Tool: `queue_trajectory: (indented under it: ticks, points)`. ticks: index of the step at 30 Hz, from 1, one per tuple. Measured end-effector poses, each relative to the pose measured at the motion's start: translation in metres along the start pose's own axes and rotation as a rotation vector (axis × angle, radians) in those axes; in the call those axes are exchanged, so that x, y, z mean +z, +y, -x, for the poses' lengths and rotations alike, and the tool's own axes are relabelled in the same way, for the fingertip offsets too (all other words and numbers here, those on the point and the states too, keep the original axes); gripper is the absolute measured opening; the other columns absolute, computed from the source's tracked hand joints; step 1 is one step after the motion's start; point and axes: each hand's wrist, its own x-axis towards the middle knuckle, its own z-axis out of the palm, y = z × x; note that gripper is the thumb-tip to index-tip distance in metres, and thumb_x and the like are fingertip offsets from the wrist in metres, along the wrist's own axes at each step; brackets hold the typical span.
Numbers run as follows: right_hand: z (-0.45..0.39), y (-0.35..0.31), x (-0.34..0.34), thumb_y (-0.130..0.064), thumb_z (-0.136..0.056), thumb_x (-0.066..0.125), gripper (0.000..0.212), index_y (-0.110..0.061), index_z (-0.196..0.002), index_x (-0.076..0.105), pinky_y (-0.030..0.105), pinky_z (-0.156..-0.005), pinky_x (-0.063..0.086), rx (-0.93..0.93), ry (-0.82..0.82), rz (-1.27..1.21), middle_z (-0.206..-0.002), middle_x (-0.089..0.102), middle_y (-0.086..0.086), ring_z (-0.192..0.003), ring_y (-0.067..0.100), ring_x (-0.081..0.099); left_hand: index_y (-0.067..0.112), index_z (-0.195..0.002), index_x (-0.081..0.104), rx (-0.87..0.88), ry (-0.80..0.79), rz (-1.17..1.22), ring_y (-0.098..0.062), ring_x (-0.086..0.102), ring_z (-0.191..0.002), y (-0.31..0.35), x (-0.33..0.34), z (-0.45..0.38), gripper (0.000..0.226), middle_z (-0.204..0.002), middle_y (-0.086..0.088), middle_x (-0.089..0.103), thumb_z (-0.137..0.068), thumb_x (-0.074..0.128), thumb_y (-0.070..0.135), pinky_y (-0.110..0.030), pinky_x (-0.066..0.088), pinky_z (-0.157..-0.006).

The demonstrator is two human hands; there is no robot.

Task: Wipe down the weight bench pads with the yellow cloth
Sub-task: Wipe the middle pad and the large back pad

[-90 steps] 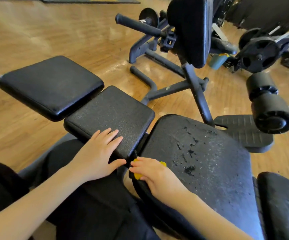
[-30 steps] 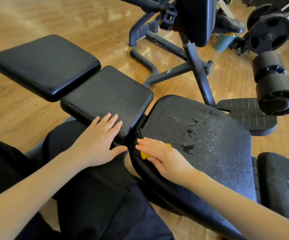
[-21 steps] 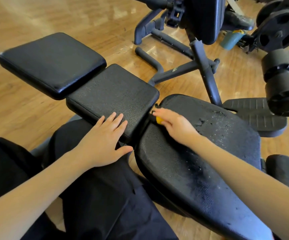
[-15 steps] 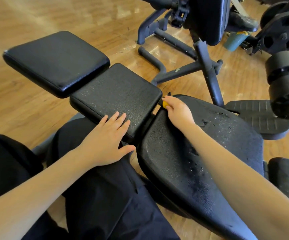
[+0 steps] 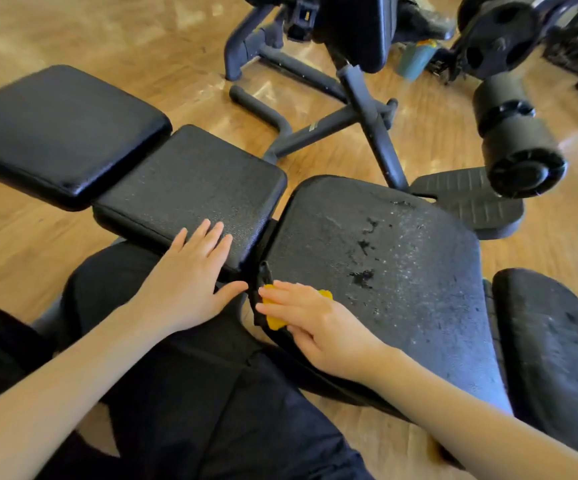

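Note:
The yellow cloth (image 5: 275, 322) is bunched under my right hand (image 5: 311, 323), which presses it against the near left edge of the large worn black pad (image 5: 401, 271); only small bits of yellow show. My left hand (image 5: 190, 282) lies flat, fingers straight, on the near corner of the middle black pad (image 5: 190, 192). A smoother black pad (image 5: 59, 129) sits further left. Another dark pad (image 5: 557, 344) lies at the right.
My black-trousered legs (image 5: 194, 393) fill the foreground. Behind the bench stand a dark metal frame (image 5: 367, 109), a foam roller (image 5: 519, 147), a ribbed foot plate (image 5: 467, 202), a weight plate (image 5: 498, 32) and a teal bottle (image 5: 415, 58) on the wooden floor.
My right hand has drawn the cloth back along the large pad's left edge, from its far corner to the near corner. My left hand has stayed on the middle pad.

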Motion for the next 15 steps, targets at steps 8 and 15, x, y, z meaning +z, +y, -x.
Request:
queue_trajectory:
  ticks: [8,15]
  points:
    - [-0.009,0.025,-0.011,-0.011,-0.089,0.041,0.040,-0.012,-0.127,0.053,0.013,-0.112,0.017,-0.062,0.005,-0.007,-0.137,0.048,0.003,-0.133,0.011,0.031,0.008,-0.149,0.011,0.025,-0.011,0.015,-0.024,-0.001,-0.146,0.000,-0.002,0.001,0.083,-0.158,-0.009,0.003,-0.089,0.035,0.060,-0.037,0.004,-0.117]
    - [-0.048,0.118,-0.054,-0.003,-0.090,0.049,0.043,-0.019,-0.129,0.051,0.033,-0.115,0.025,0.243,0.175,0.112,-0.138,0.047,-0.004,-0.133,0.013,0.037,0.006,-0.148,0.019,0.021,-0.017,-0.007,-0.026,0.008,-0.145,-0.002,-0.003,0.000,0.088,-0.157,-0.011,0.012,-0.086,0.023,0.068,-0.038,0.008,-0.116]
